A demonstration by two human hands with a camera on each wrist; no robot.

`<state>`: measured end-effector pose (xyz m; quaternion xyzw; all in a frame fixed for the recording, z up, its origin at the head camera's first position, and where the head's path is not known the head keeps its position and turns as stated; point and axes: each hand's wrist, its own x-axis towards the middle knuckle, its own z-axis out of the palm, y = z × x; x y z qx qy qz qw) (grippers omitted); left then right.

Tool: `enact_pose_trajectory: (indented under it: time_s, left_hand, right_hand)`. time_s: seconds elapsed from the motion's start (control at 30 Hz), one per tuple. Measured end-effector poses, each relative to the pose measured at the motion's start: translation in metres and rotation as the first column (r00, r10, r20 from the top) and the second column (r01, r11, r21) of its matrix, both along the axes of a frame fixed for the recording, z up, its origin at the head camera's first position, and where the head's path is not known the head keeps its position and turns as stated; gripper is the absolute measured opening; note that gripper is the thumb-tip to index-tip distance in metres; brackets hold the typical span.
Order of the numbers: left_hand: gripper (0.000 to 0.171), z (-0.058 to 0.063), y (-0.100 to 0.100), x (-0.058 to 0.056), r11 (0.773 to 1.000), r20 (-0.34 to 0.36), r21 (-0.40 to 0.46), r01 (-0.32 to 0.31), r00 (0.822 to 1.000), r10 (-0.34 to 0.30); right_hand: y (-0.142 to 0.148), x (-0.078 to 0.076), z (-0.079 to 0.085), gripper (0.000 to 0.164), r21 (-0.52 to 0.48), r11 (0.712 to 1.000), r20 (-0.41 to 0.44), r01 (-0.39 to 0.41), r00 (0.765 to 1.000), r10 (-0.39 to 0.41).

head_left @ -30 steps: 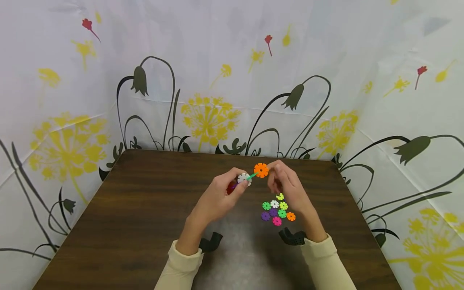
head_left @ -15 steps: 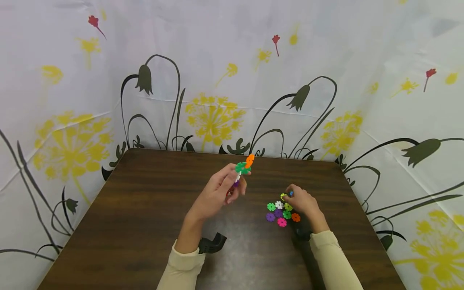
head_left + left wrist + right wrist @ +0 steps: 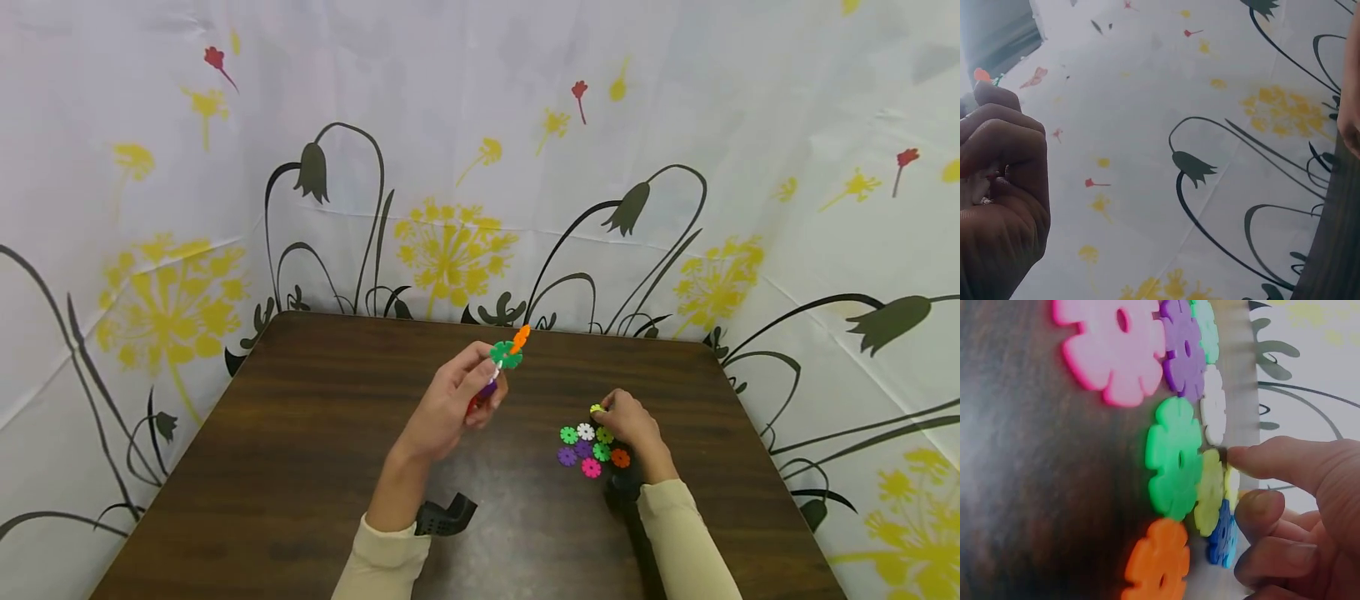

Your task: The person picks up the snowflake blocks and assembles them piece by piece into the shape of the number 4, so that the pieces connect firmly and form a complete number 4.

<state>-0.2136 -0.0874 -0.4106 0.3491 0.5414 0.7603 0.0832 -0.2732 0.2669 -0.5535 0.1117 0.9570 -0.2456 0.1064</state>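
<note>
My left hand [image 3: 442,408] holds up a small chain of slotted interlocking plastic discs. A green disc [image 3: 506,355] and an edge-on orange disc [image 3: 521,338] stand out above the fingertips. White, purple and red pieces show partly between the fingers. In the left wrist view, the orange disc [image 3: 982,74] peeks over the curled fingers. My right hand [image 3: 633,425] is low over the loose discs, thumb and fingertip pinching a yellow disc [image 3: 1232,484] by its edges. Two blue discs [image 3: 1222,537] lie right under those fingers.
The loose group on the brown table [image 3: 315,467] includes a pink disc [image 3: 591,468], a white disc [image 3: 585,432], a dark orange disc [image 3: 620,458], and several purple, green and yellow-green ones. A flower-printed cloth [image 3: 450,167] hangs behind the table.
My right hand has gone from beside the held chain down to the loose discs and now pinches the yellow one. My left hand has turned the chain, so the green disc faces up.
</note>
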Motion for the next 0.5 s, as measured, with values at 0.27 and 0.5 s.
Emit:
enact_pose_trajectory:
  time_s: [0.27, 0.5]
  left_hand:
    - [0.027, -0.005, 0.002, 0.004, 1.0, 0.048, 0.012, -0.011, 0.999, 0.011]
    - [0.027, -0.004, 0.011, 0.001, 0.995, -0.004, -0.088, -0.044, 0.999, 0.044]
  right_hand:
    - [0.003, 0.004, -0.003, 0.048, -0.026, 0.999, 0.007, 0.027, 1.0, -0.027]
    - [0.008, 0.003, 0.006, 0.025, -0.149, 0.988, -0.09, -0.033, 0.996, 0.019]
